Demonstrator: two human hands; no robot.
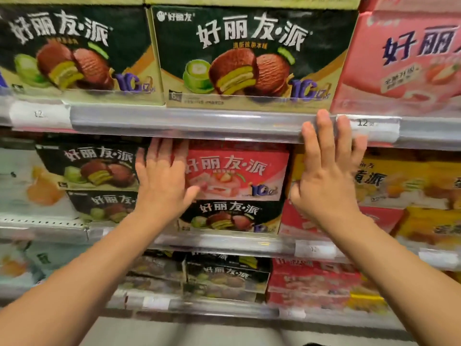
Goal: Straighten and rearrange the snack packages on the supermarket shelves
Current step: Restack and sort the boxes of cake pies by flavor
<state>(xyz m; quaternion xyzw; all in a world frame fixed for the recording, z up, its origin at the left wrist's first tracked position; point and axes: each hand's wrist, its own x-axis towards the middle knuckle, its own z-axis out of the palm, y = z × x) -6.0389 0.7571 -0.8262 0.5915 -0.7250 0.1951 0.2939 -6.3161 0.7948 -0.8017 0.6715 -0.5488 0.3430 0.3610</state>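
Note:
A pink strawberry pie box point(239, 176) lies on top of a dark green matcha pie box point(232, 217) on the middle shelf. My left hand point(162, 178) reaches in with straight fingers at the pink box's left end, its thumb across the box's lower left corner. My right hand point(329, 171) is raised to the right of that box, fingers spread and straight, fingertips over the clear rail point(189, 123) of the upper shelf. Neither hand grips anything. Two more dark green boxes point(99, 171) are stacked to the left.
Large dark green boxes point(252, 56) and a pink box point(404, 63) stand on the upper shelf. Yellow boxes point(404, 181) and red boxes point(324, 221) fill the middle shelf's right side. Price tags point(366, 124) sit on the rails. A lower shelf point(224, 278) holds more boxes.

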